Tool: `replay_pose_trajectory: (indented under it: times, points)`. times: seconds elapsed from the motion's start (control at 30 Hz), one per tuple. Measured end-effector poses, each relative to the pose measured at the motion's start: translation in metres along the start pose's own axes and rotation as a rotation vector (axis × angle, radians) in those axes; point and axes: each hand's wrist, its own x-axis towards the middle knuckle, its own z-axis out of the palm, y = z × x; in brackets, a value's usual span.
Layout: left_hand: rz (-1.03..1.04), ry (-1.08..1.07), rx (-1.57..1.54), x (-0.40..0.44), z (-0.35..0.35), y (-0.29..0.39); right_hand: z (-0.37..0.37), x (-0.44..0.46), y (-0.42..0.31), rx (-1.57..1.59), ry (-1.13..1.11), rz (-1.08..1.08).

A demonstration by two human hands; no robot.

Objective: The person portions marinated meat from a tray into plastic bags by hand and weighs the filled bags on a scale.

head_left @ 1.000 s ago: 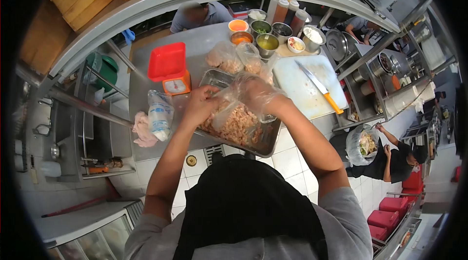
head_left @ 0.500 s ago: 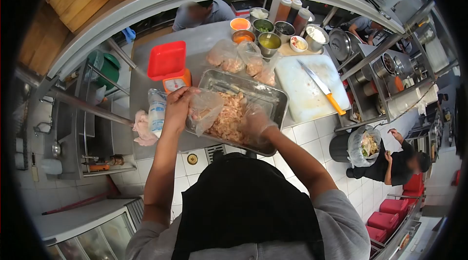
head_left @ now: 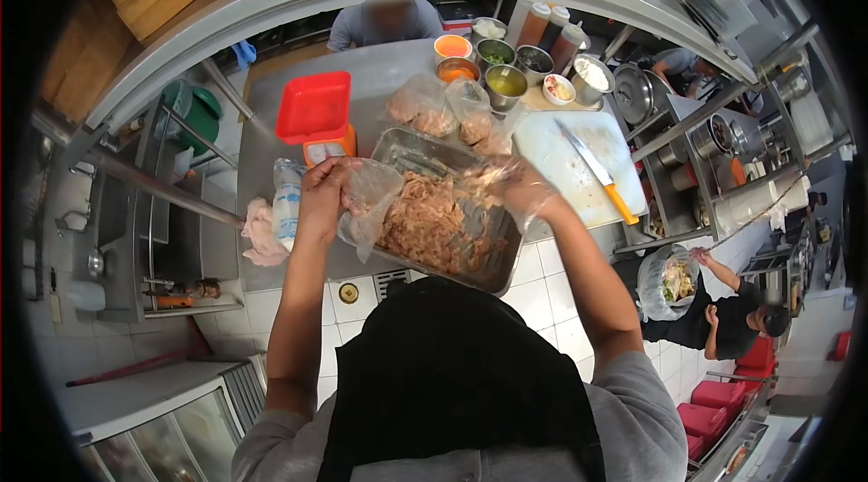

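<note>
A stainless steel bench point(head_left: 384, 61) carries everything, and it stands against the front of the person, so both arms can come over it easily. At its near edge lies a deep metal tray point(head_left: 497, 247), set a little slanted, directly before the body; this place probably lets the two hands meet above it. To the right of the tray is a white cutting board point(head_left: 538, 161), near the tray's corner. To the left, behind the left hand, there is an orange kitchen scale point(head_left: 327, 149) with a red pan point(head_left: 312, 107), perhaps put there to be close to the tray without blocking it.

The chopped raw meat point(head_left: 423, 227) is inside the tray, heaped toward the middle and left part. The right hand point(head_left: 524, 191), in a clear plastic glove, is above the tray's right side; it is blurred, but it seems closed around a clump of this meat. The left hand point(head_left: 324, 195) pinches a clear plastic bag point(head_left: 369, 206) over the tray's left end, presumably to keep the bag near the meat; what is inside, one cannot tell.

Beyond the tray sit filled plastic bags point(head_left: 422, 109), grouped together. A yellow-handled knife point(head_left: 597, 167) rests on the board, its handle toward the person, maybe for easy reach.
</note>
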Motion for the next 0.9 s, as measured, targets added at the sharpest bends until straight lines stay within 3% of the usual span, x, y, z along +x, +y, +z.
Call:
replay_pose_trajectory:
  times: [0.13,0.17,0.27,0.3,0.4,0.5,0.6,0.73,0.8,0.9]
  points:
    - [0.007,0.030,-0.019,0.000,-0.003,0.005,-0.011,-0.010,-0.067,0.125,0.019,0.007]
    - [0.017,0.037,-0.024,0.000,-0.004,0.006,-0.009,-0.007,-0.062,0.226,0.050,-0.017]
    - [0.056,0.042,-0.030,-0.001,-0.006,0.009,-0.005,0.018,0.004,0.128,-0.009,-0.026]
    - [0.050,0.046,-0.032,-0.003,-0.005,0.010,0.003,0.022,0.008,0.005,-0.020,-0.108]
    - [0.035,0.052,-0.036,-0.007,-0.004,0.013,0.034,0.038,0.022,-0.494,-0.045,0.004]
    - [0.026,0.046,-0.036,-0.008,-0.005,0.007,0.059,0.064,0.063,-0.948,-0.098,-0.146]
    - [0.031,0.031,-0.012,-0.010,-0.009,0.005,0.073,0.088,0.155,-0.976,0.041,-0.168]
    - [0.033,0.044,-0.020,-0.016,-0.009,0.009,0.041,0.067,0.064,-0.599,-0.121,0.075]
    - [0.029,0.054,-0.034,-0.017,-0.009,0.008,0.015,0.062,0.065,-0.143,-0.039,0.055]
    - [0.021,0.051,-0.035,-0.013,-0.008,0.009,-0.017,0.057,0.008,0.188,-0.124,-0.053]
